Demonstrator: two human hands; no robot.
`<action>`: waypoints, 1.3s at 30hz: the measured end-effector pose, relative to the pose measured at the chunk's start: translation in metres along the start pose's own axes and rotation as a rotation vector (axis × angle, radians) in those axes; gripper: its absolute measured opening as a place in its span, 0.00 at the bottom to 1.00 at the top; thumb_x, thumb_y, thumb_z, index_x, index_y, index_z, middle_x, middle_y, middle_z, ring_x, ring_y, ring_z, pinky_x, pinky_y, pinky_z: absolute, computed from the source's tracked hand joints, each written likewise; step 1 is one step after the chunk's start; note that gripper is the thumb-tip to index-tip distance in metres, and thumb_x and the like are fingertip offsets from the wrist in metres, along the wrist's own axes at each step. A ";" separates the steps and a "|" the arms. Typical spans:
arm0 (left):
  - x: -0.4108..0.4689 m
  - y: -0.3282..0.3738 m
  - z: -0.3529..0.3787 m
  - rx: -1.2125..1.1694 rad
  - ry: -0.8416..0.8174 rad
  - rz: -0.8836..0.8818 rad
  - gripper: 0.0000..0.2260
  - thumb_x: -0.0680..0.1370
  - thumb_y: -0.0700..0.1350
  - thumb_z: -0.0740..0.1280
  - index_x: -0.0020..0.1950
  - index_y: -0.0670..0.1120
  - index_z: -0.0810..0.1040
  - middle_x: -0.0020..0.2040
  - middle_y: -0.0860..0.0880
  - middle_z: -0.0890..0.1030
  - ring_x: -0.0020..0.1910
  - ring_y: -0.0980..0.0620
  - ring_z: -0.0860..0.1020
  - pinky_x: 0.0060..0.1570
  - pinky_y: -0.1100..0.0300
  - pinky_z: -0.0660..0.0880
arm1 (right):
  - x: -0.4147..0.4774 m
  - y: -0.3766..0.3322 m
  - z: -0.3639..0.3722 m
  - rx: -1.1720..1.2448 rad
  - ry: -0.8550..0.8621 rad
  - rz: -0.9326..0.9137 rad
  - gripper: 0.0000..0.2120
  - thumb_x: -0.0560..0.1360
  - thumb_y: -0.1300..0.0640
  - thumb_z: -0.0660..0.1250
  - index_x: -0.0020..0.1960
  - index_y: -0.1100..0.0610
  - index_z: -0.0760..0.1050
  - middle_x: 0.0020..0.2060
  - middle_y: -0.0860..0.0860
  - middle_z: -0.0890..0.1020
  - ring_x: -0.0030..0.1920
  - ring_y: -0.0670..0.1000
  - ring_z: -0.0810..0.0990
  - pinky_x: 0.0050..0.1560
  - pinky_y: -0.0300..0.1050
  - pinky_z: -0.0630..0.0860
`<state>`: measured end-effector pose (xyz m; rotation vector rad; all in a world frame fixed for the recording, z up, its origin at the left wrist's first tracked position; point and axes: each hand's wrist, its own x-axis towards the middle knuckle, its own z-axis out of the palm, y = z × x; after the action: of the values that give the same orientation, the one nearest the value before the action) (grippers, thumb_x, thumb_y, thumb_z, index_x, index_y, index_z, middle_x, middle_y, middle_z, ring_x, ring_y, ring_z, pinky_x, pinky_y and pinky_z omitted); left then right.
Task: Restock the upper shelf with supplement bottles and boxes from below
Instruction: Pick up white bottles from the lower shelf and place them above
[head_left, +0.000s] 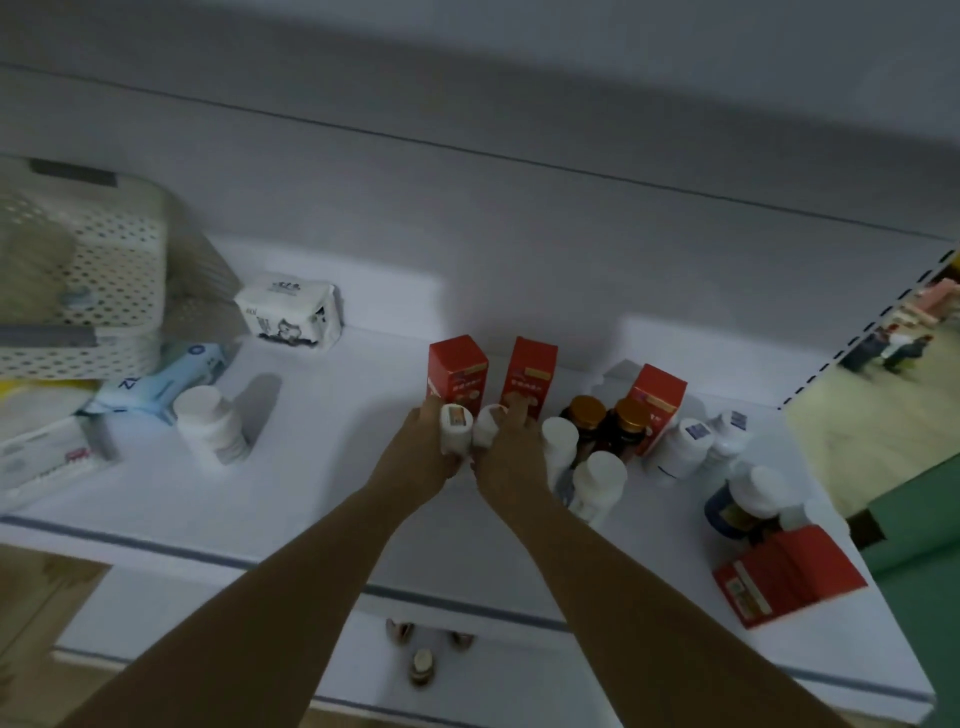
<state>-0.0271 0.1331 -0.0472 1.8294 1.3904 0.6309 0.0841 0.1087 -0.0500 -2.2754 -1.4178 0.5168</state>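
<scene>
Both arms reach up onto the white upper shelf (332, 467). My left hand (423, 449) grips a white bottle (456, 428) with a coloured label on its cap. Right beside it my right hand (506, 449) grips a second white bottle (487, 423). The two bottles touch, just in front of two upright red boxes (457, 366) (531, 371). To the right stand a third red box (657, 402), two dark bottles with gold caps (608, 423) and several white bottles (597, 483). A few small bottles (422, 662) remain on the lower shelf below.
A perforated white basket (93, 280) sits at the far left, with a tissue pack (291, 312), a blue box (166, 382) and a lone white bottle (210, 426) nearby. A red box (787, 579) lies flat near the shelf's right front corner, beside a blue bottle (727, 506).
</scene>
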 end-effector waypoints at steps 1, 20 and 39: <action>-0.004 0.002 -0.004 -0.004 -0.005 -0.004 0.21 0.70 0.36 0.70 0.61 0.42 0.69 0.54 0.45 0.76 0.51 0.45 0.78 0.45 0.57 0.75 | 0.000 -0.001 -0.002 -0.026 -0.028 0.012 0.29 0.76 0.57 0.65 0.73 0.60 0.58 0.67 0.56 0.70 0.66 0.56 0.71 0.65 0.45 0.69; -0.161 0.153 -0.124 -0.711 -0.213 -0.100 0.12 0.62 0.38 0.63 0.43 0.48 0.73 0.39 0.46 0.79 0.41 0.46 0.77 0.43 0.56 0.74 | -0.161 -0.058 -0.201 0.754 -0.419 -0.086 0.21 0.60 0.63 0.71 0.53 0.61 0.73 0.46 0.57 0.79 0.45 0.53 0.79 0.46 0.45 0.74; -0.255 0.313 -0.258 -0.556 0.062 0.265 0.34 0.63 0.71 0.66 0.58 0.48 0.79 0.57 0.39 0.81 0.56 0.37 0.79 0.63 0.38 0.71 | -0.266 -0.170 -0.372 0.745 -0.091 -0.541 0.09 0.78 0.49 0.61 0.46 0.53 0.75 0.40 0.51 0.79 0.39 0.46 0.78 0.42 0.36 0.74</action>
<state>-0.1108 -0.0857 0.3703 1.5505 0.8886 1.0947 0.0356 -0.1183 0.3790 -1.2467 -1.4747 0.7996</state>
